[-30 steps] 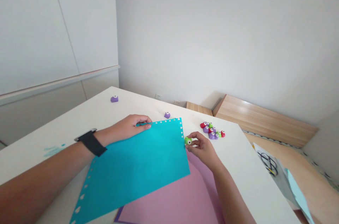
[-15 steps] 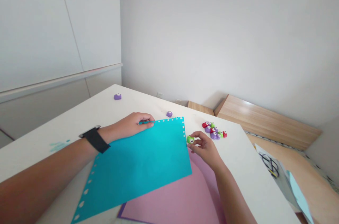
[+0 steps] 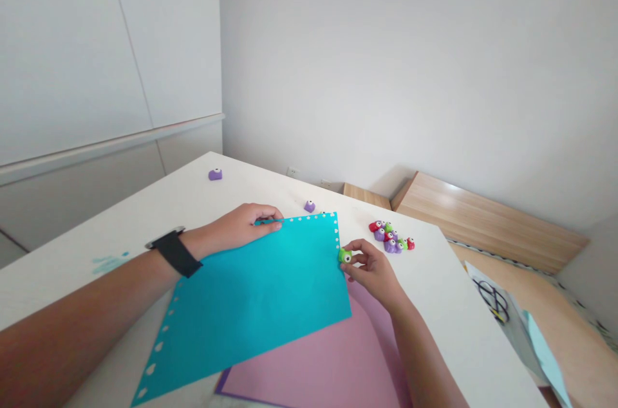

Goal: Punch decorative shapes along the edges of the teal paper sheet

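Note:
A sheet of blue paper (image 3: pixel 270 295), with small shapes punched along its left, far and upper right edges, is tilted over the table. My left hand (image 3: pixel 251 224) pinches its far edge between thumb and fingers. My right hand (image 3: pixel 371 269) grips a small green craft punch (image 3: pixel 345 256) with a white round top, which sits on the paper's right edge just below the row of punched holes. Whether the punch is pressed down I cannot tell. Pink paper (image 3: pixel 318 363) lies beneath the blue sheet.
Several red, purple and green punches (image 3: pixel 390 245) are clustered right of my right hand. One purple punch (image 3: pixel 309 206) stands beyond the paper, another purple punch (image 3: pixel 215 174) near the table's far corner. A blue smear (image 3: pixel 111 261) marks the white table (image 3: pixel 261 183).
The green punch has moved slightly left, onto the blue paper's right edge, with my right hand. My left hand keeps its hold on the far edge.

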Available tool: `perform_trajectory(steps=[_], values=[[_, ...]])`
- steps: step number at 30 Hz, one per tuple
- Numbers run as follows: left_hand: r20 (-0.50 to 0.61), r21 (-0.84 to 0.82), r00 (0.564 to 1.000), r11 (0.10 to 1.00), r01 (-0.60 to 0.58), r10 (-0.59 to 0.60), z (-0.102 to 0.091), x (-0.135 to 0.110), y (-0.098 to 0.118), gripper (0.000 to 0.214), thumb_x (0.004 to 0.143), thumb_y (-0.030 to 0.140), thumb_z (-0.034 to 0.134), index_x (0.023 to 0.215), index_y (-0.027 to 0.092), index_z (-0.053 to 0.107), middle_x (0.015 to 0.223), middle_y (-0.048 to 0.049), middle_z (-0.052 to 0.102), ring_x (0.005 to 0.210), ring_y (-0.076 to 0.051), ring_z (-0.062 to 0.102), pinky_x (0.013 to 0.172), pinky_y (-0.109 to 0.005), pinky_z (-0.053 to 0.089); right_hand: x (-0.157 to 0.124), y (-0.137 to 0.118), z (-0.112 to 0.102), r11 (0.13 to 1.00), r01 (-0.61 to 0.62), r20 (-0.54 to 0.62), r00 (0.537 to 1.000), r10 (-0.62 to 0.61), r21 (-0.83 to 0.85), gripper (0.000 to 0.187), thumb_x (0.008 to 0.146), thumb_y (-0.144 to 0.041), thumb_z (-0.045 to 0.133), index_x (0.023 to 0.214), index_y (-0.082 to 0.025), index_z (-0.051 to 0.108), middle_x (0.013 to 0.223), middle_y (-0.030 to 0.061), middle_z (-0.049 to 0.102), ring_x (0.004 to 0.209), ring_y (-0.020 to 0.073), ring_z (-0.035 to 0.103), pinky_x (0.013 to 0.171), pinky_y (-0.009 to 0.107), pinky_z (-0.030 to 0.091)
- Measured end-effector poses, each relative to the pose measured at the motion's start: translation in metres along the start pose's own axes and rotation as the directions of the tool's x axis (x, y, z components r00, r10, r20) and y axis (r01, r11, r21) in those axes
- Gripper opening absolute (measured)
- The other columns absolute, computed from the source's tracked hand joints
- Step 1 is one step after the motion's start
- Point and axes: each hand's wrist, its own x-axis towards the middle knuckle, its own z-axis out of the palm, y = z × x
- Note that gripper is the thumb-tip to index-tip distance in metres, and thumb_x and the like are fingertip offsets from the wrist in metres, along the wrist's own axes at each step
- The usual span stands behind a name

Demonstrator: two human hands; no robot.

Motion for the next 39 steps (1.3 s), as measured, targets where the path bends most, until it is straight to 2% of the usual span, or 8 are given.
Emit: perform_trajectory(steps=[4,9,17,21,25,28,33,39], values=[[-0.001,0.004,1.000,1.000,0.004,-0.004,0.000,0.000,-0.001,0.033,0.092,0.049,0.053,0.101,0.022,0.069,0.096,-0.0004,0.072,0.087,-0.020,0.066,0.079,-0.027,0.047,0.002,0.002,0.003,1.000,-0.009,-0.001,1.000,0.009,0.004,0.034,0.076,-0.030,0.077,0.104,-0.023,0.060,0.089,0.0018,0.066,0.076,0.0174,0.063,0.056,0.029,0.055],[0.000,0.013,1.000,1.000,-0.002,0.002,0.001,0.001,-0.002,0.031,0.092,0.047,0.053,0.100,0.022,0.069,0.096,-0.0001,0.072,0.087,-0.020,0.066,0.078,-0.026,0.047,0.004,0.001,0.007,0.993,-0.014,0.049,0.999,0.008,0.113,0.036,0.074,-0.032,0.080,0.102,-0.023,0.059,0.088,0.0015,0.063,0.073,0.0166,0.060,0.050,0.026,0.053],[0.012,-0.021,1.000,1.000,0.015,-0.015,0.000,0.000,0.001,0.031,0.092,0.048,0.053,0.101,0.022,0.069,0.097,-0.0001,0.072,0.088,-0.021,0.066,0.078,-0.026,0.047,0.002,-0.002,0.013,0.961,-0.054,0.117,0.993,0.022,0.272,0.031,0.080,-0.035,0.076,0.102,-0.023,0.057,0.085,-0.0009,0.057,0.065,0.0101,0.051,0.047,0.021,0.046],[0.006,-0.016,1.000,1.000,0.024,-0.024,-0.001,0.000,0.003,0.033,0.091,0.049,0.053,0.101,0.022,0.069,0.097,-0.0010,0.073,0.089,-0.022,0.065,0.080,-0.027,0.047,0.002,-0.003,0.012,0.938,-0.093,0.147,0.988,0.046,0.333,0.031,0.083,-0.039,0.074,0.104,-0.022,0.059,0.086,0.0000,0.056,0.067,0.0104,0.050,0.049,0.020,0.046],[-0.005,-0.010,1.000,1.000,0.028,-0.028,-0.001,-0.001,0.004,0.035,0.090,0.051,0.053,0.101,0.022,0.070,0.097,-0.0017,0.073,0.089,-0.022,0.066,0.081,-0.028,0.048,-0.001,-0.006,0.009,0.927,-0.147,0.184,0.979,0.087,0.345,0.035,0.083,-0.043,0.071,0.109,-0.022,0.061,0.095,0.0038,0.060,0.076,0.0147,0.056,0.050,0.022,0.049],[-0.007,-0.008,1.000,1.000,0.022,-0.022,-0.001,0.000,0.004,0.037,0.090,0.053,0.053,0.101,0.022,0.070,0.098,-0.0018,0.074,0.089,-0.023,0.065,0.081,-0.028,0.048,-0.002,-0.009,0.007,0.925,-0.160,0.165,0.980,0.108,0.346,0.038,0.080,-0.044,0.074,0.109,-0.022,0.063,0.097,0.0050,0.062,0.081,0.0172,0.058,0.050,0.023,0.049],[-0.004,-0.016,1.000,1.000,0.019,-0.019,-0.001,0.000,0.006,0.036,0.090,0.051,0.052,0.101,0.022,0.070,0.098,-0.0015,0.073,0.089,-0.022,0.065,0.080,-0.027,0.047,0.002,-0.004,0.009,0.916,-0.170,0.098,0.985,0.144,0.362,0.044,0.070,-0.037,0.084,0.106,-0.021,0.064,0.088,0.0018,0.063,0.070,0.0137,0.056,0.048,0.021,0.043],[-0.004,-0.005,1.000,1.000,0.009,-0.009,-0.001,0.000,0.005,0.034,0.091,0.049,0.052,0.101,0.022,0.069,0.097,-0.0011,0.073,0.089,-0.022,0.065,0.080,-0.027,0.047,0.004,0.005,0.013,0.923,-0.160,0.145,0.983,0.115,0.350,0.041,0.071,-0.037,0.083,0.105,-0.020,0.066,0.084,-0.0003,0.064,0.059,0.0090,0.052,0.046,0.021,0.042]])
